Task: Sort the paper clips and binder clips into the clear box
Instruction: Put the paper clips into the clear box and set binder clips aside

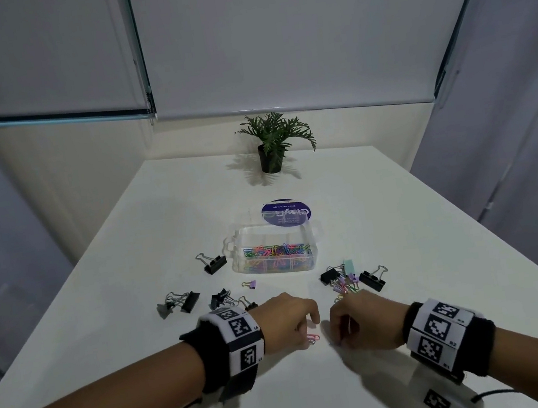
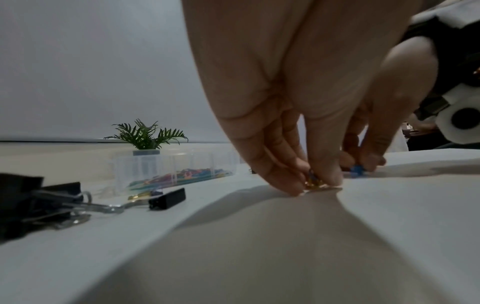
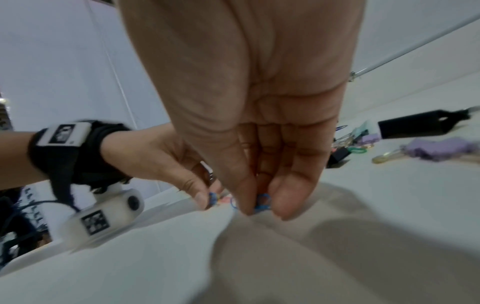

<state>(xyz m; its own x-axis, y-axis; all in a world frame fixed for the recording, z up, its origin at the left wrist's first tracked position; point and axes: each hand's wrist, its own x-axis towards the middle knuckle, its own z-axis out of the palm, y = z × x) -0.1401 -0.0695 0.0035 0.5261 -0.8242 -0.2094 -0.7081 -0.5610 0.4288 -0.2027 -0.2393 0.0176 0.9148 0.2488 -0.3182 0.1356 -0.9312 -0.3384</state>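
The clear box (image 1: 274, 253) sits mid-table with several coloured paper clips (image 1: 276, 251) inside; it also shows in the left wrist view (image 2: 171, 166). My left hand (image 1: 307, 328) is down on the table near me, fingertips pinching paper clips (image 2: 314, 182); pink clips (image 1: 312, 338) lie under it. My right hand (image 1: 339, 332) is beside it, thumb and fingers pinching a blue paper clip (image 3: 262, 202). Black binder clips (image 1: 184, 302) lie left of my hands. A pile of black and pastel binder clips and paper clips (image 1: 347, 279) lies to the right.
A potted plant (image 1: 271, 144) stands at the table's far end. A round purple label or lid (image 1: 285, 212) lies behind the box. Another black binder clip (image 1: 213, 263) lies left of the box. The table's left edge (image 1: 76, 293) runs diagonally.
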